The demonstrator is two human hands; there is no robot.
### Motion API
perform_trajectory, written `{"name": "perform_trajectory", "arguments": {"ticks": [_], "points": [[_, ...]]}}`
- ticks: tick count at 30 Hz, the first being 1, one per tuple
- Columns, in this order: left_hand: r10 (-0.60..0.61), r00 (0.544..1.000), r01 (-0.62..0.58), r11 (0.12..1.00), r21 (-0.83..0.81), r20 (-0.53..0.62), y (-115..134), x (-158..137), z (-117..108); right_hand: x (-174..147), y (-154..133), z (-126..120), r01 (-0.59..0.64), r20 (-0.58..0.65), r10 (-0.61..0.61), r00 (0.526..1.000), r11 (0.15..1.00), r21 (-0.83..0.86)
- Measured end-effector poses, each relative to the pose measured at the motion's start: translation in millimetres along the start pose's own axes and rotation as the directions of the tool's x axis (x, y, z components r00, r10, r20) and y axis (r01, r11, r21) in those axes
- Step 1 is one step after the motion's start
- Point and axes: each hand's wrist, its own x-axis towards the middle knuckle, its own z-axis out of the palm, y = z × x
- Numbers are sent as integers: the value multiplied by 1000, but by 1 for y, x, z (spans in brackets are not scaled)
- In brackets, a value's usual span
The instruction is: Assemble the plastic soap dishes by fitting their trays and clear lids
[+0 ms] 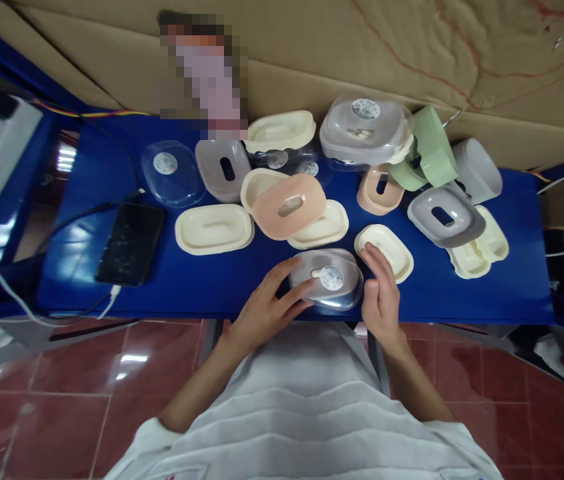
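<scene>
At the front edge of the blue table (87, 180) lies a small grey plastic box (302, 267) under a clear lid (347, 297) with a round white label. My left hand (267, 307) holds its left end, with fingers spread over the lid's top and near side. Beside the right end stands my right hand (382, 303), open, its fingers stretched out and nothing in them. A cream oval tray (392, 250) lies just behind those fingertips. Behind the box, a peach oval cover (272, 213) with a slot rests across cream trays (329, 227).
A black phone (129, 243) with cables lies at left, near a loose clear lid (175, 177) and a grey slotted cover (222, 170). Larger lidded boxes (362, 130), a green container (435, 147) and a grey cup-like container (479, 170) stand along the cardboard wall (307, 87).
</scene>
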Motion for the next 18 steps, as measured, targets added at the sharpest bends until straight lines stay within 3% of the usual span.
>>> {"name": "perform_trajectory", "arguments": {"ticks": [3, 7, 14, 18], "points": [[-17, 1000, 17, 1000, -2, -13, 0, -1, 1, 1, 9, -6, 133, 228, -125, 966, 991, -20], [-59, 996, 59, 998, -8, -60, -2, -3, 3, 14, 13, -13, 347, 477, -270, 836, 935, -78], [-50, 997, 51, 999, 17, -61, -2, -4, 5, 36, 32, -14, 524, 549, -398, 735, 847, -87], [-41, 998, 43, 999, 30, -46, 2, -3, 4, 32, 40, -12, 585, 543, -429, 722, 797, -148]]}}
